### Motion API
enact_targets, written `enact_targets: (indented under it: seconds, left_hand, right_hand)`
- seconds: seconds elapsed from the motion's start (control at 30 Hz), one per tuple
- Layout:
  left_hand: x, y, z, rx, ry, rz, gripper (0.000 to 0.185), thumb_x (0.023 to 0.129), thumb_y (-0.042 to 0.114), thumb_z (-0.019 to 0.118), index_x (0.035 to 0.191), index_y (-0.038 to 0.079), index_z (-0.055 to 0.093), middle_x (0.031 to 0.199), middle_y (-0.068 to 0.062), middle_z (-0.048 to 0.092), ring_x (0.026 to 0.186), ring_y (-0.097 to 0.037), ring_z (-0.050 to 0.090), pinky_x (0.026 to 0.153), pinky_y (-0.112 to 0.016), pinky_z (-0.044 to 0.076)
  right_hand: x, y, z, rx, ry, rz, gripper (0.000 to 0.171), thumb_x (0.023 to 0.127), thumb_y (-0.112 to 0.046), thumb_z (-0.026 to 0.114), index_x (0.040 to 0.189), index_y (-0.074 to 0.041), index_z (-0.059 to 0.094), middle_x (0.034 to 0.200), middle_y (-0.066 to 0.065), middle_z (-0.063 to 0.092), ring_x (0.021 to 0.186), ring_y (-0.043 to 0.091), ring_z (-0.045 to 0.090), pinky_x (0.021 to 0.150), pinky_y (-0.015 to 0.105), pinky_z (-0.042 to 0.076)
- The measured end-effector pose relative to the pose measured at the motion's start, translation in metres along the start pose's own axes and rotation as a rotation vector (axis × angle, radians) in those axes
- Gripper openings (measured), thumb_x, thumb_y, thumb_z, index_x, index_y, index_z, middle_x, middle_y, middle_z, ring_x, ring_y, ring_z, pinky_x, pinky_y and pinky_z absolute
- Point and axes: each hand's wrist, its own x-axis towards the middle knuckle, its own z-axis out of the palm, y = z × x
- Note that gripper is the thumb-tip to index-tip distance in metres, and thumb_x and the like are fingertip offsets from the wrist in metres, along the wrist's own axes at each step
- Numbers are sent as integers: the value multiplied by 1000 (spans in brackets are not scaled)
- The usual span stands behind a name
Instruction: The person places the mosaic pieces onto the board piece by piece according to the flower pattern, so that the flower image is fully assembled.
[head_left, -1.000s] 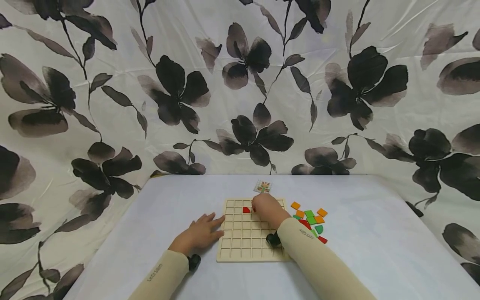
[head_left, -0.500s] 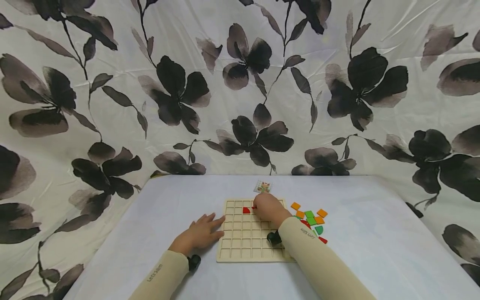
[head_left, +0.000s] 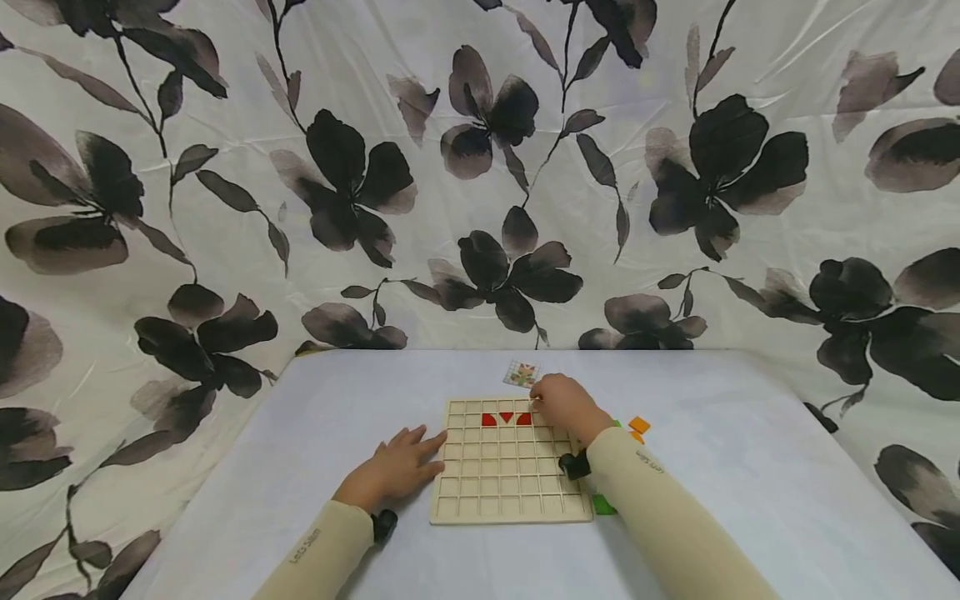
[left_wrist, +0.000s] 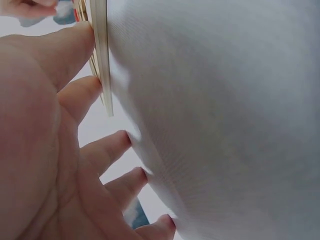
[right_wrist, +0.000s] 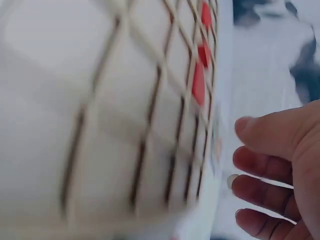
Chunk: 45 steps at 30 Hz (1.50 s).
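Note:
A pale wooden grid board [head_left: 480, 483] lies on the white table. In its second row from the far side sit a red rounded piece [head_left: 489, 419], a red triangle [head_left: 506, 417] and another red rounded piece [head_left: 524, 419]. My left hand [head_left: 399, 467] is spread, its thumb and index finger touching the board's left edge; the left wrist view shows the fingertips against that edge. Over the far right corner of the board hovers my right hand [head_left: 566, 404]. Its fingers [right_wrist: 262, 192] are loosely bent in the right wrist view, with nothing seen between them and the thumb.
A small picture card [head_left: 521, 373] lies just beyond the board. Orange squares [head_left: 640, 424] show right of the board, partly behind my right forearm. Near the board's close right corner is a green piece [head_left: 603, 504]. A floral cloth [head_left: 510, 275] hangs behind the table.
My right hand has let go of a red piece and moved right, off the second row. The red triangle and the right rounded piece, covered before, now show. The left hand stays put.

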Motion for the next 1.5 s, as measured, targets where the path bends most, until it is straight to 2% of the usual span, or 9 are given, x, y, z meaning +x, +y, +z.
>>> enact_targets:
  seconds: [0.23, 0.3, 0.47, 0.77, 0.87, 1.0, 1.27, 1.33, 1.5]
  left_hand:
    - [-1, -4, 1, 14, -1, -22, 58, 97, 48, 52, 150, 31, 37, 158, -15, 28, 146, -43, 21, 111, -70, 17]
    - [-1, -4, 0, 13, 2, -28, 58, 97, 48, 52, 150, 30, 37, 158, -16, 29, 146, -44, 21, 111, -71, 17]
    - [-1, -4, 1, 15, 3, -27, 58, 96, 49, 52, 150, 31, 37, 158, -15, 29, 146, -44, 21, 111, -70, 17]
    - [-1, -4, -1, 6, -2, -11, 58, 97, 47, 51, 150, 29, 36, 158, -16, 28, 146, -45, 20, 111, -71, 16]
    - [-2, -4, -2, 3, -11, -1, 58, 97, 46, 52, 150, 27, 37, 158, -16, 29, 145, -47, 21, 110, -72, 17]
    - [-1, -4, -5, 11, -22, -10, 59, 96, 46, 55, 149, 26, 39, 158, -14, 31, 145, -47, 21, 109, -72, 18]
    - [1, -4, -6, -30, -16, 42, 60, 94, 41, 59, 147, 20, 42, 157, -13, 33, 145, -45, 22, 111, -70, 19]
    - [3, -3, -6, -39, -19, 46, 59, 94, 41, 59, 147, 20, 43, 157, -12, 33, 146, -45, 22, 111, -70, 19]
    - [6, 1, -5, -47, -24, 47, 59, 94, 42, 59, 147, 21, 43, 157, -12, 32, 146, -44, 21, 111, -70, 18]
  right_hand:
    - [-14, 38, -13, -49, -62, 243, 32, 91, -22, 66, 116, -3, 69, 116, 12, 69, 106, 29, 65, 93, 46, 52]
    - [-16, 42, -12, -44, -85, 290, 33, 90, -25, 67, 113, -2, 70, 108, 10, 71, 97, 26, 65, 89, 45, 53]
    - [-20, 48, -7, -18, -106, 330, 19, 90, -21, 66, 96, -4, 72, 81, 5, 66, 68, 19, 57, 69, 34, 51]
    - [-19, 47, -9, 1, -75, 351, 30, 89, -21, 67, 113, -4, 70, 106, 9, 70, 80, 20, 58, 84, 40, 54]
    - [-19, 38, -11, 35, -37, 302, 30, 86, -20, 69, 112, -4, 70, 109, 10, 70, 88, 22, 61, 88, 43, 54]
    - [-16, 19, -10, 92, -1, 139, 28, 83, -13, 70, 109, -3, 72, 107, 10, 69, 97, 25, 63, 90, 43, 52]
    - [-9, -20, 5, 169, -37, -123, 23, 83, -7, 70, 106, -3, 73, 99, 7, 68, 87, 19, 59, 79, 35, 52]
    - [-8, -27, 10, 170, -43, -139, 23, 83, -8, 71, 106, -4, 73, 100, 7, 69, 89, 19, 60, 80, 35, 53]
    - [-8, -38, 19, 132, -82, -87, 20, 84, -15, 72, 104, -9, 73, 99, 4, 71, 88, 17, 63, 81, 35, 53]
